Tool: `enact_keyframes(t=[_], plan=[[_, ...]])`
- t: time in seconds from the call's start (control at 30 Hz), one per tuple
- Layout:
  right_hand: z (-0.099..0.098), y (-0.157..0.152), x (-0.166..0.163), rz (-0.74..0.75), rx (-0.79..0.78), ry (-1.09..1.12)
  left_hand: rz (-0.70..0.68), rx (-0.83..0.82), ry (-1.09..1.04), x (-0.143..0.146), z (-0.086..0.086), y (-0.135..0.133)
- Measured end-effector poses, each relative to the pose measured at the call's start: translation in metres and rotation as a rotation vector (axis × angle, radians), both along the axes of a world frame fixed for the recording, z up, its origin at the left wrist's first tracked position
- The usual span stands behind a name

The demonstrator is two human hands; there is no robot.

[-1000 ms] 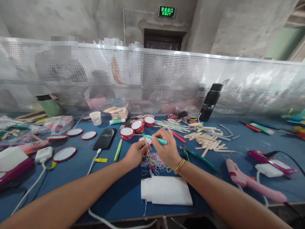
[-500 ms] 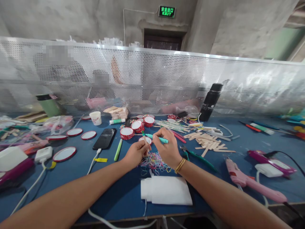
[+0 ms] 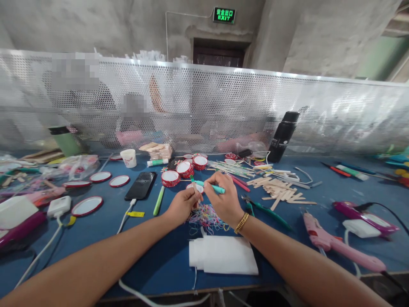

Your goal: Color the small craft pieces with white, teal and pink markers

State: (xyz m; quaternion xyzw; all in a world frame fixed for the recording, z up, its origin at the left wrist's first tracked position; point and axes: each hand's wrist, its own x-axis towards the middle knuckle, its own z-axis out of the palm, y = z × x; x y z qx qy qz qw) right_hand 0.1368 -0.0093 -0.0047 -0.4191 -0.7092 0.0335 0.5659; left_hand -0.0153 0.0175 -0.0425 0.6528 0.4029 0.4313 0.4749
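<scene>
My left hand (image 3: 183,205) pinches a flat wooden craft stick (image 3: 194,186) upright; its top end is coloured green. In my right hand (image 3: 223,196) is a turquoise marker pen (image 3: 209,186), held like a writing tool with its tip close to the coloured end of the stick. Whether tip and stick touch, I cannot tell. Below both hands lies a tangle of coloured rubber bands (image 3: 207,218). Nearer to me is a folded white cloth-like packet (image 3: 225,256). Red-rimmed round lids (image 3: 170,178) are stacked just beyond my hands.
Loose craft sticks (image 3: 279,189), green-handled pliers (image 3: 271,213) and a pink glue gun (image 3: 338,247) lie on the right. On the left are a phone (image 3: 140,186) with a white cable, a green marker (image 3: 159,200) and a paper cup (image 3: 128,158). A perforated metal screen (image 3: 223,111) stands behind.
Hardly anything differs. Both hands keep the same place and hold the same stick and marker pen, with the pen perhaps shifted very slightly.
</scene>
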Motion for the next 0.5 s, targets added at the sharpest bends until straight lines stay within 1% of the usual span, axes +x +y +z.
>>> enact_keyframes(t=[0.27, 0.5], plan=[[-0.0022, 0.0006, -0.0012, 0.017, 0.005, -0.018, -0.005, 0.021, 0.009, -0.0014, -0.0037, 0.0016], [-0.003, 0.001, -0.0015, 0.021, 0.003, -0.028, 0.008, 0.021, 0.027, -0.0009, -0.0023, 0.0009]])
